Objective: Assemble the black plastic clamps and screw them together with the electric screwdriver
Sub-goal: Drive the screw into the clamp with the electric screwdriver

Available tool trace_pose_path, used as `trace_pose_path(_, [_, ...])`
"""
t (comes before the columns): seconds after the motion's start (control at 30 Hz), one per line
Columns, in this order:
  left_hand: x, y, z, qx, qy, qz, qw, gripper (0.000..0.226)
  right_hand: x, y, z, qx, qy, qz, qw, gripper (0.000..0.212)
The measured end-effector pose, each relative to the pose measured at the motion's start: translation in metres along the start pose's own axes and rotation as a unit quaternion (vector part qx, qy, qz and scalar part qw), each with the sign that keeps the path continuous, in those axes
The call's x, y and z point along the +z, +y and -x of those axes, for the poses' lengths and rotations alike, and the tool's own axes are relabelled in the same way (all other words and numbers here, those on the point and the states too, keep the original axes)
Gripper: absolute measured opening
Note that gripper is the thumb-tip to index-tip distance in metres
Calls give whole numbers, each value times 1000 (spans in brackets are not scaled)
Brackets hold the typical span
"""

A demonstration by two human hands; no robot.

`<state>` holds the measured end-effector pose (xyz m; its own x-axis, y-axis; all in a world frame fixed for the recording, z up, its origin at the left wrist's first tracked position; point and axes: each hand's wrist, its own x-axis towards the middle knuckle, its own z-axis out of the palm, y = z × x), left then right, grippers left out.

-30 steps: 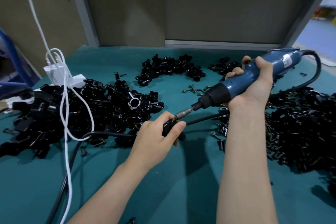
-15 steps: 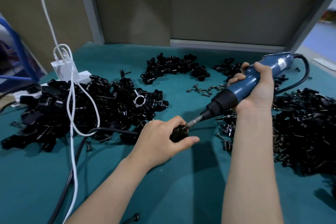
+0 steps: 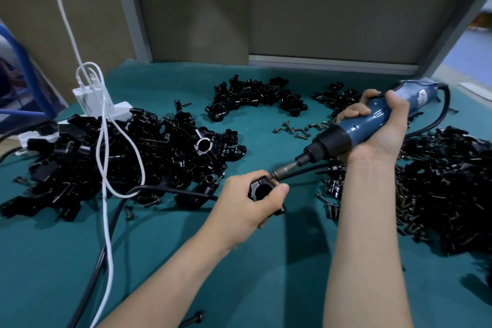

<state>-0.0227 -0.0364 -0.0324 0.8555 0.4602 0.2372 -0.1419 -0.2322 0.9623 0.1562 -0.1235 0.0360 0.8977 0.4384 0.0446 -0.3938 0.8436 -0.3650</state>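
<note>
The left hand (image 3: 246,201) grips a black clamp (image 3: 262,190), half hidden by its fingers; the right hand (image 3: 379,130) wraps the electric screwdriver (image 3: 356,130), whose bit tip is lost at the clamp.

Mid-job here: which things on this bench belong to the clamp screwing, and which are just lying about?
Job: clamp held in left hand; electric screwdriver gripped by right hand, bit at the clamp; loose screws; piles of clamp parts.
Lying about: white charger; white cable.

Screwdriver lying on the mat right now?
No, the right hand grips the electric screwdriver, its bit against the clamp the left hand holds.
</note>
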Motion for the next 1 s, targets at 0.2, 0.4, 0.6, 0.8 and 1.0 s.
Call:
trace_pose_path(0.2, [-1,3,1,5,-3,-34,999,31,-3,-1,-2,16,18,10,1000,14])
trace_pose_path(0.4, [-2,5,2,16,4,-96,995,33,-3,1,-1,25,66,37,997,17])
trace_pose_path(0.6, [-3,2,2,39,14,-150,988,33,-3,0,0,41,109,57,992,19])
trace_pose_path(0.8, [-4,0,2,49,14,-188,981,24,-4,-1,1,29,152,91,984,14])
trace_pose_path(1.0, [-7,-1,-1,57,23,-220,974,28,-7,-1,-1,27,198,119,973,15])
